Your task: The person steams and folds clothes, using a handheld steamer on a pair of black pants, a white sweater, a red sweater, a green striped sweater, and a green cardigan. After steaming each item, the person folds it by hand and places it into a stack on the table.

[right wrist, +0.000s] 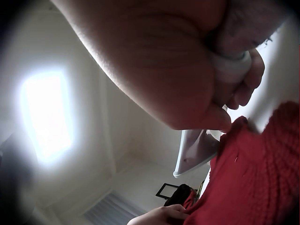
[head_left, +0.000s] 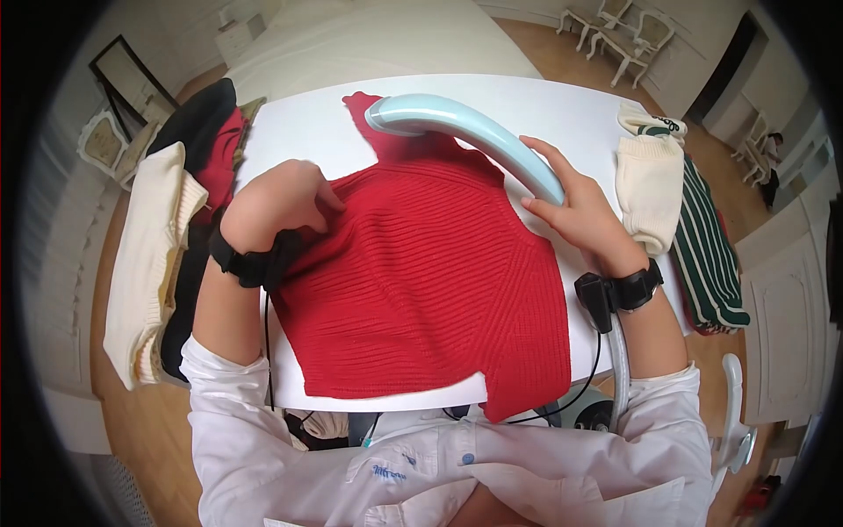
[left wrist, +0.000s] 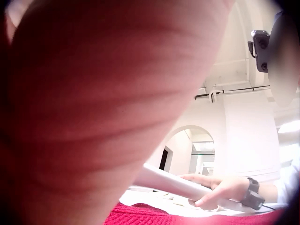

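Note:
A red ribbed knit sweater lies spread flat on a white board. My right hand grips the long handle of a pale blue garment steamer, whose head rests on the sweater near its top edge. My left hand lies on the sweater's left part, its fingers bent and bunching the knit. In the right wrist view the steamer's head meets the red knit. The left wrist view is mostly blocked by my palm; the right hand on the steamer handle shows beyond it.
Folded cream, black and red garments are piled to the left of the board. A cream knit and a green striped garment lie to the right. A hose runs down from the steamer. White chairs stand far back.

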A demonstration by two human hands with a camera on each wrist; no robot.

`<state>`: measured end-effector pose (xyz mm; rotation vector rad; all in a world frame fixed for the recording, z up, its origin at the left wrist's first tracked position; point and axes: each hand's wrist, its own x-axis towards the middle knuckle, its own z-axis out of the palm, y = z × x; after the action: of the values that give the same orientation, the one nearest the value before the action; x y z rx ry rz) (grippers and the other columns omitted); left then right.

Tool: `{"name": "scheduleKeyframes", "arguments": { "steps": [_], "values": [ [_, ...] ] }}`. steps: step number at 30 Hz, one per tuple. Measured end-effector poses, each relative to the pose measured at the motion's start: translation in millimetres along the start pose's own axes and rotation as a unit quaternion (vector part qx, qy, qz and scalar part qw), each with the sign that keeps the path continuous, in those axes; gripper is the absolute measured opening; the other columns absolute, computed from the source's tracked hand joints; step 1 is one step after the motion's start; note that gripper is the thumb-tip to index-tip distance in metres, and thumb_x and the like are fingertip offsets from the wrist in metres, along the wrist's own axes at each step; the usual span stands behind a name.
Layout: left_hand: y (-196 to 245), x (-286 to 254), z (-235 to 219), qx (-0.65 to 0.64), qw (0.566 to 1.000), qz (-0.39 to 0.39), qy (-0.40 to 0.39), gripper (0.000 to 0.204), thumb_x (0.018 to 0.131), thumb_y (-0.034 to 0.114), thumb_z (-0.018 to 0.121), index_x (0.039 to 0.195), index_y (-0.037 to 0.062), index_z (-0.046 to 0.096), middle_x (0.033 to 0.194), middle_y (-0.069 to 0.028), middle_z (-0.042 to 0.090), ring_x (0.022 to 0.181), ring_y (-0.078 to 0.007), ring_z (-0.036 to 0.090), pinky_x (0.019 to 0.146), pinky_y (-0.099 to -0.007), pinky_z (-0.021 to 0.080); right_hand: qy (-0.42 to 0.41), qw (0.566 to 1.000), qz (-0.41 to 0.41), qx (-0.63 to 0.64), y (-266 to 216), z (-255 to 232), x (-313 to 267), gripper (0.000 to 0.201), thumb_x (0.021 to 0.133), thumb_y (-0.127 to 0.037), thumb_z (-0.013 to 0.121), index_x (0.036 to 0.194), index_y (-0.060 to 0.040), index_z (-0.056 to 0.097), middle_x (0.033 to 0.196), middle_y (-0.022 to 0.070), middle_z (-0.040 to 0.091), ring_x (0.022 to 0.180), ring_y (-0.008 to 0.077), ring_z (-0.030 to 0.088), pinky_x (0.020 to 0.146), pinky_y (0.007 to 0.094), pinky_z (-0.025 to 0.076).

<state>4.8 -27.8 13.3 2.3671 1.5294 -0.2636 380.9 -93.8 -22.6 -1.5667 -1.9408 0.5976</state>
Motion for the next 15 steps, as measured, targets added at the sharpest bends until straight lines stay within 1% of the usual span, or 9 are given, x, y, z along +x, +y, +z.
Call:
{"name": "scheduleKeyframes", "arguments": {
  "steps": [1, 3, 4, 6, 9, 10, 11, 13, 15],
  "values": [
    [2, -2, 3, 0.0, 1.0, 0.0, 0.0, 0.032, 0.075, 0.013, 0.08, 0.107, 0.0113, 0.083, 0.108, -0.0171, 0.076, 0.099, -0.0332, 0.072, 0.088, -0.039, 0.056, -0.002, 1.0, 0.011, 0.001, -1, 0, 0, 0.073, 0.091, -0.02, 0.073, 0.157, -0.0268, 0.042, 0.121, 0.0255, 0.072, 0.111, 0.0414, 0.071, 0.097, 0.0447, 0.054],
    [10, -6, 13, 0.068, 0.95, 0.161, 0.26, 0.022, 0.077, 0.007, 0.077, 0.098, 0.0107, 0.084, 0.119, -0.0165, 0.072, 0.109, -0.0329, 0.068, 0.094, -0.0391, 0.054, -0.01, 1.0, 0.005, 0.002, 2, 2, 1, 0.074, 0.091, -0.02, 0.072, 0.158, -0.0267, 0.041, 0.121, 0.0255, 0.072, 0.112, 0.0414, 0.071, 0.098, 0.0448, 0.054],
    [13, -1, 14, 0.068, 0.95, 0.161, 0.26, 0.022, 0.077, 0.007, 0.077, 0.098, 0.0107, 0.084, 0.119, -0.0165, 0.072, 0.109, -0.0329, 0.068, 0.094, -0.0391, 0.054, -0.018, 1.0, -0.002, 0.002, 3, 3, 1, 0.074, 0.092, -0.02, 0.072, 0.158, -0.0265, 0.04, 0.121, 0.0255, 0.072, 0.112, 0.0413, 0.071, 0.098, 0.0449, 0.054],
    [20, 12, 15, -0.006, 0.967, 0.214, 0.141, 0.024, 0.076, 0.005, 0.078, 0.1, 0.0076, 0.08, 0.137, -0.017, 0.064, 0.121, -0.035, 0.063, 0.106, -0.0403, 0.051, -0.015, 1.0, -0.008, 0.001, 4, 7, 1, 0.074, 0.092, -0.02, 0.072, 0.158, -0.0259, 0.039, 0.121, 0.0255, 0.072, 0.112, 0.0412, 0.071, 0.098, 0.0445, 0.054],
    [29, 24, 29, -0.093, 0.963, 0.233, 0.096, 0.028, 0.078, 0.002, 0.075, 0.105, 0.0047, 0.075, 0.135, -0.0182, 0.065, 0.122, -0.0353, 0.064, 0.107, -0.0413, 0.05, -0.014, 1.0, -0.009, 0.011, 4, 9, 4, 0.073, 0.093, -0.021, 0.072, 0.158, -0.0245, 0.039, 0.12, 0.0255, 0.072, 0.111, 0.0413, 0.071, 0.097, 0.0442, 0.054],
    [29, 25, 30, -0.088, 0.963, 0.234, 0.1, 0.028, 0.081, 0.008, 0.075, 0.108, 0.0048, 0.069, 0.118, -0.016, 0.068, 0.11, -0.0359, 0.066, 0.096, -0.0431, 0.053, -0.016, 1.0, -0.002, 0.022, 4, 10, 6, 0.073, 0.093, -0.021, 0.072, 0.158, -0.0238, 0.038, 0.119, 0.0256, 0.072, 0.11, 0.0414, 0.071, 0.097, 0.0442, 0.055],
    [30, 24, 31, -0.089, 0.963, 0.234, 0.1, 0.028, 0.081, 0.008, 0.075, 0.108, 0.0048, 0.069, 0.118, -0.016, 0.068, 0.11, -0.0359, 0.066, 0.096, -0.0431, 0.053, -0.017, 1.0, -0.002, 0.021, 4, 12, 9, 0.073, 0.093, -0.021, 0.072, 0.158, -0.0238, 0.038, 0.119, 0.0256, 0.072, 0.11, 0.0414, 0.071, 0.097, 0.0442, 0.055],
    [32, 24, 30, -0.133, 0.967, 0.193, 0.099, 0.041, 0.08, 0.009, 0.075, 0.121, 0.0089, 0.069, 0.129, -0.0187, 0.067, 0.119, -0.0372, 0.065, 0.102, -0.0423, 0.053, -0.009, 1.0, 0.004, -0.016, 5, 16, 16, 0.072, 0.094, -0.021, 0.071, 0.158, -0.022, 0.039, 0.117, 0.0247, 0.073, 0.108, 0.0413, 0.072, 0.095, 0.0448, 0.055],
    [30, 26, 36, -0.124, 0.963, 0.212, 0.109, 0.048, 0.08, 0.01, 0.076, 0.128, 0.0113, 0.068, 0.135, -0.0202, 0.065, 0.124, -0.038, 0.063, 0.106, -0.0419, 0.051, 0.001, 1.0, -0.011, -0.01, 6, 15, 17, 0.073, 0.093, -0.02, 0.072, 0.158, -0.0228, 0.039, 0.117, 0.0244, 0.073, 0.107, 0.0407, 0.072, 0.094, 0.0448, 0.055]
  ]
}}
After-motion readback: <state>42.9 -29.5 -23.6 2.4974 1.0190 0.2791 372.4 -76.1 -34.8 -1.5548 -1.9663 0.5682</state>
